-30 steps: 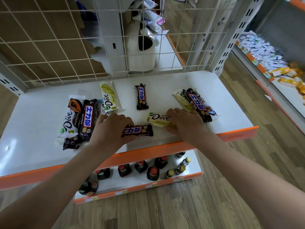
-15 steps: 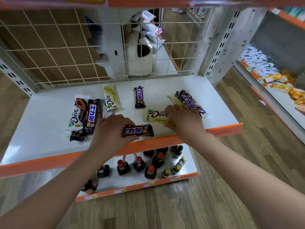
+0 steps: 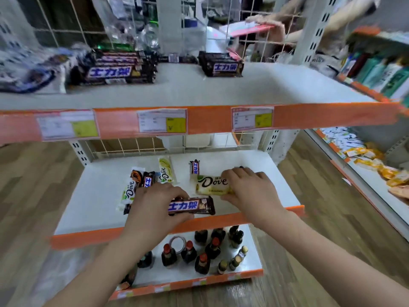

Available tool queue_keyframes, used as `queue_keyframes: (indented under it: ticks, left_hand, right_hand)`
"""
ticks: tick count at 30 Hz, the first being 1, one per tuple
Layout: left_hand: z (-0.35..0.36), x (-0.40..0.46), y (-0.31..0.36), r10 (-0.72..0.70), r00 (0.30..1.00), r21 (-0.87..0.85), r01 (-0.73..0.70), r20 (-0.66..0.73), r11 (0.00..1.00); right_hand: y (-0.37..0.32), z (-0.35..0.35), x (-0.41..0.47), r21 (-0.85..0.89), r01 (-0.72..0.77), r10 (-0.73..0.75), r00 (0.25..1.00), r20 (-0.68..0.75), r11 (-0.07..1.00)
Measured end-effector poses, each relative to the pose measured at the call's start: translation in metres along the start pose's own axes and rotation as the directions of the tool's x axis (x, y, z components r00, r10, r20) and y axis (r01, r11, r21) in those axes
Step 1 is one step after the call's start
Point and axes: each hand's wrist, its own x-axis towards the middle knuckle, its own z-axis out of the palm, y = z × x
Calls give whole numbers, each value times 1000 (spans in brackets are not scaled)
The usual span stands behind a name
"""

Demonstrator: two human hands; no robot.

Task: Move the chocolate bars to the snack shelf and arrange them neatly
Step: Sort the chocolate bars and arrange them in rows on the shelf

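Shop aisle, white middle shelf point(image 3: 93, 209) | left hand point(image 3: 152, 209) curled round dark Snickers bar point(image 3: 192, 206) at near edge | right hand point(image 3: 250, 189) pinching pale Dove bar point(image 3: 211, 185), just beyond | both gripped by ends, likely bound for upper shelf point(image 3: 276, 85).

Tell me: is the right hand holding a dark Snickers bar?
No, the right hand grips the pale yellow Dove bar; the left hand holds the dark bar.
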Motion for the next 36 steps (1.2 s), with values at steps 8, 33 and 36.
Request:
queue_keyframes:
  ticks: [8,33,36]
  left_hand:
    - [-56,-25,31,73,997,40,-71,-37,997]
    - [-213,-4,58,124,985,119,-110,-119,987]
    - [-223,14,48,119,982,91,-107,-145,990]
  right_hand:
    - [-21,-63,-18,61,64,-60,996,-72,996]
    - [-34,-204,6,-57,65,-79,951,-298,996]
    - [-33,-211,24,-44,42,-54,948,-313,998]
